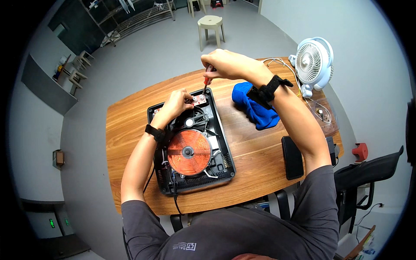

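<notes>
My right hand [223, 65] is wrapped round a red-handled screwdriver [206, 83], whose shaft points down at the back right corner of an opened black appliance [228, 171], beside a small board [199, 99]. My left hand [177, 104] has its fingers curled at that board's left side; what they pinch, if anything, is hidden. A black internal fan [197, 117] sits below the board, and a large copper coil [180, 156] fills the nearer part of the casing, with wires around it.
The wooden table [125, 130] also bears a blue cloth [255, 108], a white desk fan [311, 63], cables, a clear bag [320, 112] and a black phone [292, 158]. A stool [210, 24] stands behind the table; a black chair [364, 169] is at the right.
</notes>
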